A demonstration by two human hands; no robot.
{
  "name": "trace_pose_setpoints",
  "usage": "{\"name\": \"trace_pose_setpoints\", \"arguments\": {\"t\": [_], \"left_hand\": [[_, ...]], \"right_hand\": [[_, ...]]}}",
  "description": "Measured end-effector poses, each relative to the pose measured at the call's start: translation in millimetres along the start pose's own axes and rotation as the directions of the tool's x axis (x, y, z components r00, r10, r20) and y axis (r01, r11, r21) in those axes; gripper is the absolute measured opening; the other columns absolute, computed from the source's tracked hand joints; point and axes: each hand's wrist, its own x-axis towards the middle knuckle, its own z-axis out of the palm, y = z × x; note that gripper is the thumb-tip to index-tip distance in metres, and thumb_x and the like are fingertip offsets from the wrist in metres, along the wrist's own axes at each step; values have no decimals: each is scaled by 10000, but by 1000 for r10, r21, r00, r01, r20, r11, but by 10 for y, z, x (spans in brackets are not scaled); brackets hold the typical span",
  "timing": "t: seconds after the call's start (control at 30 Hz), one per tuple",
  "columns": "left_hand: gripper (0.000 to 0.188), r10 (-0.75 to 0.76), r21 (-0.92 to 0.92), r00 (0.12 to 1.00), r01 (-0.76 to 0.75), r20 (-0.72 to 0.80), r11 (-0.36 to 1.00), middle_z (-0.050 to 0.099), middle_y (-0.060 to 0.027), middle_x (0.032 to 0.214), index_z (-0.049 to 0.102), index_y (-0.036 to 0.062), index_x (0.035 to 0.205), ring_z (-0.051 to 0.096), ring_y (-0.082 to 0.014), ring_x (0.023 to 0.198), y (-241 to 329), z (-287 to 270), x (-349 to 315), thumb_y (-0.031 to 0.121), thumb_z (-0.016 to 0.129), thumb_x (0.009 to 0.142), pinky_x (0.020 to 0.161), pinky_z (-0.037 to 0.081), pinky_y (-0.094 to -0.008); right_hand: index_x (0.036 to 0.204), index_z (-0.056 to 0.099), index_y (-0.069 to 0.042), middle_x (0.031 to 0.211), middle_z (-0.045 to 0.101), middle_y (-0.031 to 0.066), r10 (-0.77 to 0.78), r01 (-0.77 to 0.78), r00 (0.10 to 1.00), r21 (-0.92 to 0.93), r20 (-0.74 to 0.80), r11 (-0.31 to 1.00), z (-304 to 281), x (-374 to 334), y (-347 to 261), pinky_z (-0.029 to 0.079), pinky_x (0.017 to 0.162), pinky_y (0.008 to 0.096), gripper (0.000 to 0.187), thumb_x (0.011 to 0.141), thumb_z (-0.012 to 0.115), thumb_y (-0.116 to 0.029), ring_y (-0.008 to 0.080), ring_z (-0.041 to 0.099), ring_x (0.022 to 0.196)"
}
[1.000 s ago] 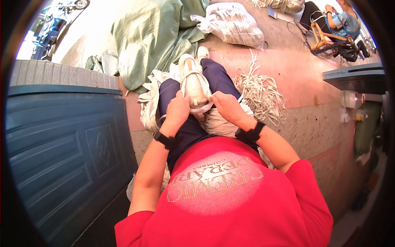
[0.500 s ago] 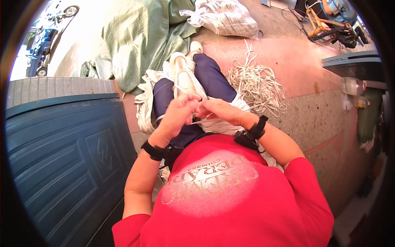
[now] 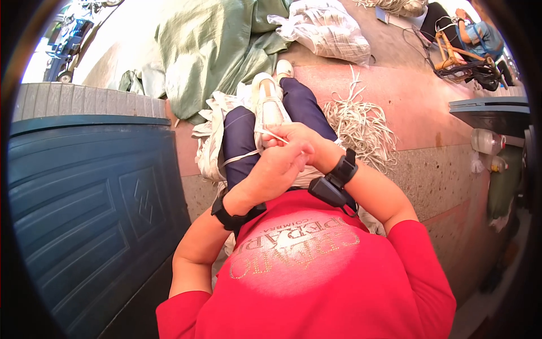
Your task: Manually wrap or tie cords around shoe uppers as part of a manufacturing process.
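Both my hands meet over my lap, close together. My right hand [image 3: 305,140] pinches a thin flat white cord [image 3: 273,136], which slants across its fingers. Just below, my left hand [image 3: 276,172] has its fingers curled against the right palm, at the cord's lower end; its fingertips are partly hidden. A long white bundle with a tan middle [image 3: 270,104] lies between my legs, beyond the hands. Gathered white cords [image 3: 212,135] hang beside my left thigh, and one strand crosses that thigh. On the floor to the right spreads a loose heap of white cords [image 3: 364,127].
Dark blue panelled door [image 3: 96,214] stands at my left. Ahead are a green tarp [image 3: 217,51] and a clear plastic bag [image 3: 330,31] with white contents. At the right are plastic bottles [image 3: 487,141] and a blue panel edge [image 3: 488,104]. Another person [image 3: 480,37] sits at the far right beside a wooden frame [image 3: 446,53].
My left hand has moved right and nearer my body, under the right hand. The right hand has turned over, and the white cord now shows across its fingers. The view has shifted slightly.
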Motion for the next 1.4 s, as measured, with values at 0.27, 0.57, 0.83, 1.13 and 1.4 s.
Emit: {"name": "trace_pose_setpoints", "arguments": {"t": [0.27,0.57,0.83,1.13,1.4], "left_hand": [[111,102,-137,991,-90,84,986,592,-52,826,544,5,945,557,-118,724,-67,-20,-198,38,525,841,663,449,-235],[428,-270,-903,952,235,141,360,534,-130,1138,374,-9,1240,509,-195,1052,-333,-120,-31,268,440,920,896,399,-340],[309,-427,-896,904,196,7,399,581,-123,1020,464,-8,1136,571,-188,934,-605,-76,-77,112,538,861,801,468,-299],[203,-473,-901,877,268,81,342,620,-76,883,571,11,1003,586,-147,801,-584,-33,-65,163,526,876,729,472,-273],[198,-472,-630,881,353,-25,692,607,-43,787,565,-14,1002,528,-62,572,-598,-12,-40,89,573,833,521,432,-188]], "right_hand": [[993,517,-23,617,492,-8,-521,385,851,-750,64,537,344,-522,-94,334,442,208,178,822,478,-52,44,417,513],[971,470,-47,629,532,15,-331,226,942,-823,50,521,132,-971,65,367,502,189,128,861,476,-112,53,487,561],[939,447,-42,820,595,69,-419,393,898,-663,130,637,-44,-645,359,419,461,205,79,882,457,-95,79,518,520],[868,479,-21,818,601,78,-315,300,934,-851,170,430,-146,-562,332,454,512,211,52,836,494,-58,86,541,595],[1077,530,-65,989,587,54,-321,240,946,-586,-37,774,-298,-493,117,411,755,257,349,913,426,-356,117,529,931]]}}
